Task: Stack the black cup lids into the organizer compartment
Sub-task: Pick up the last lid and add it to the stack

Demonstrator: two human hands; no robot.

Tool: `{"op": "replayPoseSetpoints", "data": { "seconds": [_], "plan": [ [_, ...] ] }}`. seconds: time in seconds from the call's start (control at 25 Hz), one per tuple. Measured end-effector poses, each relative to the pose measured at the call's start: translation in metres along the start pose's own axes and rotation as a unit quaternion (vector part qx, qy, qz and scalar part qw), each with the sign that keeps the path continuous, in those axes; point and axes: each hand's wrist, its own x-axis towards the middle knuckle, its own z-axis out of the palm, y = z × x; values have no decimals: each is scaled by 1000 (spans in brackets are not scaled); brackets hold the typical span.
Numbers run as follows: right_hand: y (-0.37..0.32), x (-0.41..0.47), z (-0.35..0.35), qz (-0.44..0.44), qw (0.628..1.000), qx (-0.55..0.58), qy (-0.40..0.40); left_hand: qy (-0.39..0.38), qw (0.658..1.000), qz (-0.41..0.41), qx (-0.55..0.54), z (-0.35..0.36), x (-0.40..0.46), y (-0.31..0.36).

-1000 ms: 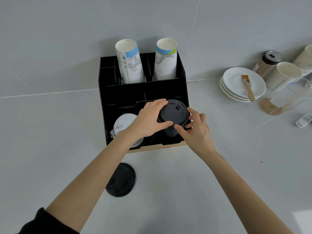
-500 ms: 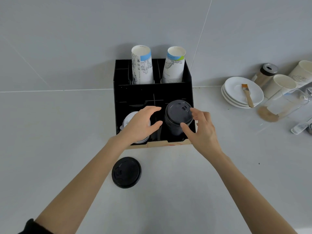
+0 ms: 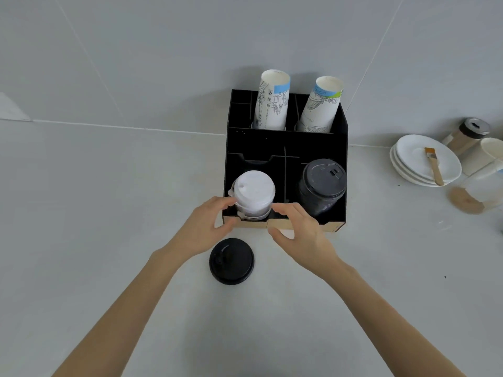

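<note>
still to go: lying flat on the desk (image 3: 109,213) just before the organizer (image 3: 285,148), one black lid (image 3: 231,261). hovering above it, left hand (image 3: 202,229) and right hand (image 3: 302,235), fingers apart, empty. likely handling light, thin, flexing; pinching at the rim.

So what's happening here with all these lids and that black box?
A person is sorting cup lids into a black organizer on a counter. A stack of black lids already stands in its front right compartment, with a stack of white lids in the front left one. Both hands are empty: the left hand and right hand hover open at the organizer's front edge, near the white stack. One black lid lies loose on the counter, just below the hands.
</note>
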Motion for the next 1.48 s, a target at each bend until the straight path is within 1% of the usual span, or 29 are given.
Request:
{"op": "replayPoseSetpoints", "data": {
  "seconds": [0.28, 0.44, 0.6, 0.72, 0.84, 0.92, 1.12, 1.2, 1.32, 1.48],
  "plan": [
    [6, -4, 50, 26, 992, -22, -120, -7, 997, -73, -19, 13, -41, -36],
    [7, -1, 66, 35, 985, -30, -164, -28, 993, -115, -15, 26, -59, -50],
    [7, 2, 75, 38, 981, -34, -185, -42, 989, -130, 50, 40, -69, -55],
    [8, 3, 80, 41, 982, -33, -181, -42, 988, -124, 85, 48, -71, -55],
    [9, 4, 81, 51, 984, -27, -170, -26, 987, -126, 99, 53, -71, -52],
    [10, 4, 81, 61, 984, -24, -165, -17, 987, -127, 98, 54, -71, -51],
    [11, 0, 79, 78, 986, -14, -147, -28, 987, -141, 75, 53, -68, -49],
    [10, -2, 75, 97, 988, 10, -123, -29, 988, -141, 63, 51, -67, -46],
    [4, -2, 64, 129, 987, 73, -63, -21, 992, -120, 30, 46, -64, -39],
    [-3, -1, 40, 124, 986, 107, -7, 11, 995, -80, -50, 36, -59, -23]
  ]
}}
